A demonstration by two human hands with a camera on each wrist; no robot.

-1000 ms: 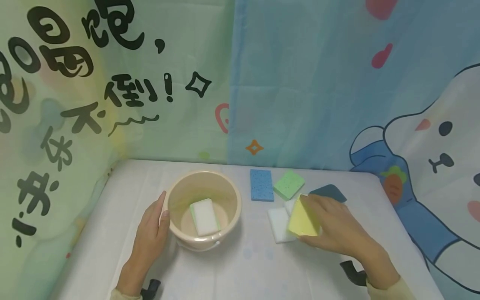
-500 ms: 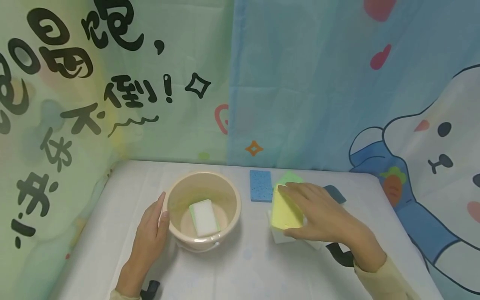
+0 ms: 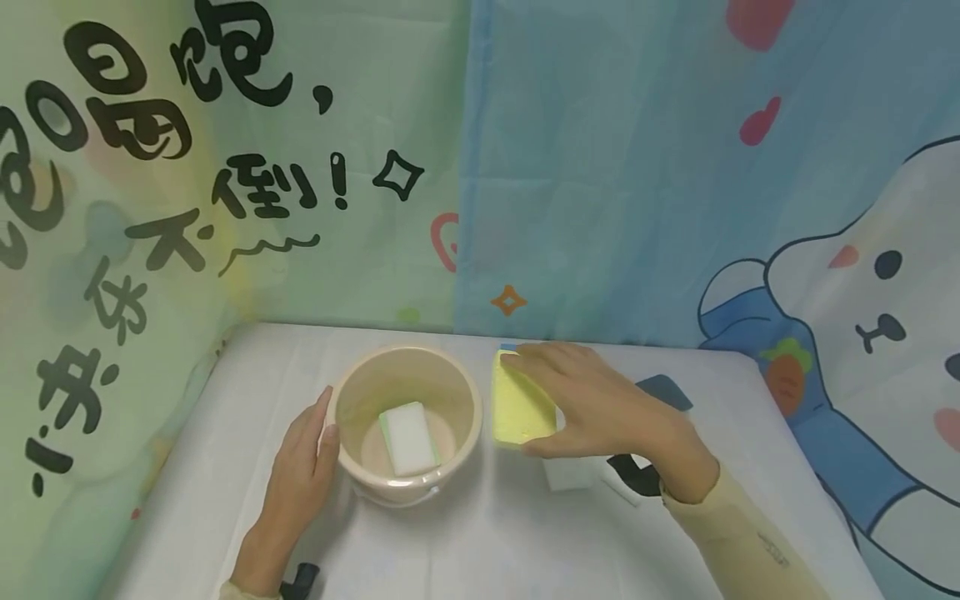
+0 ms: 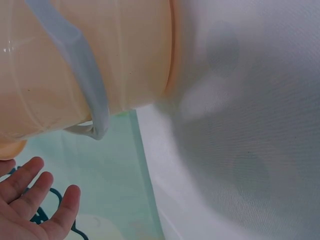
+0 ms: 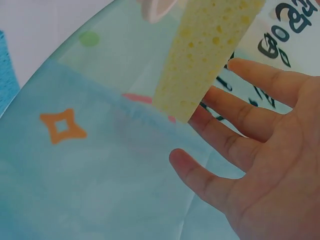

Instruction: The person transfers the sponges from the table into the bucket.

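Note:
My right hand (image 3: pixel 600 404) holds a yellow sponge (image 3: pixel 519 402) by its edges, thumb at the near side and fingers at the far side, above the table just right of the bucket. Pores show on the yellow sponge (image 5: pixel 205 55) in the right wrist view. My left hand (image 3: pixel 302 467) rests with fairly straight fingers against the left side of a cream bucket (image 3: pixel 468 400). Inside the bucket lies a white sponge (image 3: pixel 411 439) with a green edge. In the left wrist view, a grey handle (image 4: pixel 85 65) hangs down the bucket's wall.
White sponges (image 3: pixel 567 475) lie under and near my right hand, partly covered. A dark blue-grey piece (image 3: pixel 665 390) lies behind my right wrist. A blue sponge (image 5: pixel 6 70) shows at the left of the right wrist view. A printed cloth (image 3: pixel 585 167) hangs behind the white table (image 3: pixel 465 542).
My right hand has carried the yellow sponge leftward from above the white sponges toward the bucket, now covering most of the blue and green sponges. The left hand has stayed at the bucket.

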